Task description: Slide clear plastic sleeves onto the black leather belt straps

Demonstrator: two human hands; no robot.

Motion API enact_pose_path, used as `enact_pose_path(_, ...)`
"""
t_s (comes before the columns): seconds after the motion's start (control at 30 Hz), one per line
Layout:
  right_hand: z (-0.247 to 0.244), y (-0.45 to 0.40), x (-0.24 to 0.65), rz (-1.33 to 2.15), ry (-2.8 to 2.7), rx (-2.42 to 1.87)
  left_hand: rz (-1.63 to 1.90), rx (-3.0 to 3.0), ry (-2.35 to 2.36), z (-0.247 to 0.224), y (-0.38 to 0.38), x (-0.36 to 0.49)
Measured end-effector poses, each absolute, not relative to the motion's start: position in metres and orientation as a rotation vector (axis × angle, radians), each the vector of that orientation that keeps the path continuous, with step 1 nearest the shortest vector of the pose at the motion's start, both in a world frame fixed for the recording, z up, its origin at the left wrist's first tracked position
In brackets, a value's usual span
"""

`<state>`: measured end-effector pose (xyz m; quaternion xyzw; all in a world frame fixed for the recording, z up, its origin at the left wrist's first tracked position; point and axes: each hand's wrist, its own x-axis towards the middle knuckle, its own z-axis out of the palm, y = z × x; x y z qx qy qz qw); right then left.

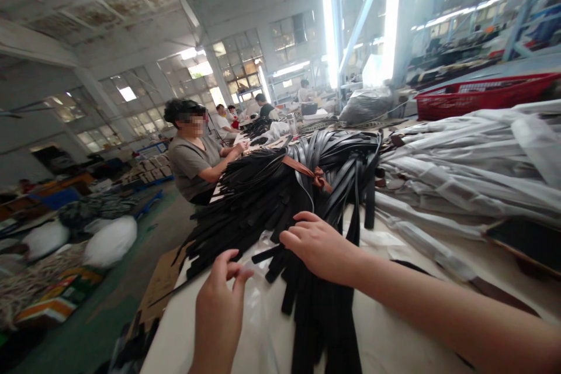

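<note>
My right hand (322,248) pinches one bare strap (266,255); left hand (220,304) near clear plastic (255,307), grip unclear. Tied bundle (258,187) remains bare.

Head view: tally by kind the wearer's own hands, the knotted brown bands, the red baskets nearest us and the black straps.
Left hand and right hand: 2
Knotted brown band: 1
Red basket: 1
Black straps: too overlapped to count
Total counted: 4

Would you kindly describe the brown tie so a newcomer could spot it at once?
On the table lies a big heap of black straps. Across its upper part, beyond the right hand, sits the tie: a knotted reddish-brown band, unlike the black straps.
</note>
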<state>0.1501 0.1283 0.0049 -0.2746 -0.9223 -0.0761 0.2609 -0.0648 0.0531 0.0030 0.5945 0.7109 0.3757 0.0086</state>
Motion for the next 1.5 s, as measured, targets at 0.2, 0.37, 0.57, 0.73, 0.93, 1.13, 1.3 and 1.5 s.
enact_pose_path(0.2,0.007,0.123,0.149,-0.402,-2.557,-0.667,1.022,2.041,2.021,-0.01,0.053,-0.068)
enact_pose_path(0.37,0.004,0.106,0.139,-0.326,-2.613,-0.572,0.949,2.022,1.789,-0.01,0.049,-0.057)
enact_pose_path(0.57,0.002,0.126,0.15,-0.132,-2.646,-0.639,0.932,1.79,1.709,-0.001,0.045,-0.049)
enact_pose_path(0.73,-0.004,0.138,0.153,-0.043,-2.667,-0.704,0.921,1.599,1.713,-0.004,0.047,-0.047)
enact_pose_path(0.93,-0.003,0.118,0.143,0.019,-2.677,-0.572,0.943,1.408,1.532,-0.014,0.047,-0.041)
enact_pose_path(1.13,0.001,0.145,0.16,0.068,-2.655,-0.734,0.979,1.428,1.628,-0.012,0.047,-0.043)
enact_pose_path(1.3,0.009,0.127,0.153,0.109,-2.633,-0.613,1.025,1.321,1.536,-0.015,0.047,-0.035)
enact_pose_path(1.5,0.01,0.13,0.155,0.022,-2.623,-0.651,1.074,1.221,1.468,-0.017,0.048,-0.033)
